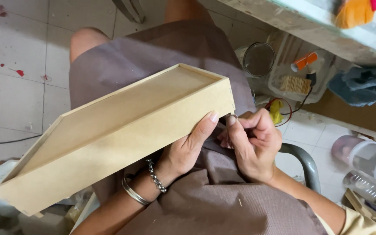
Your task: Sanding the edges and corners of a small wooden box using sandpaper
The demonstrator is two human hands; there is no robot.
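Our left hand (188, 150) clamps the near corner of the shallow fibreboard tray (114, 130), its long axis running away leftward over our lap, while our right hand (251, 146) curls closed just beside that corner.

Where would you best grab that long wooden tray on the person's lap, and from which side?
Probably on the long side wall near the tray's right end, coming from below, much as the left hand does now: thumb on the wall's outer face, fingers under the base. The wall is flat and thin enough to pinch. The right hand sits at that corner.
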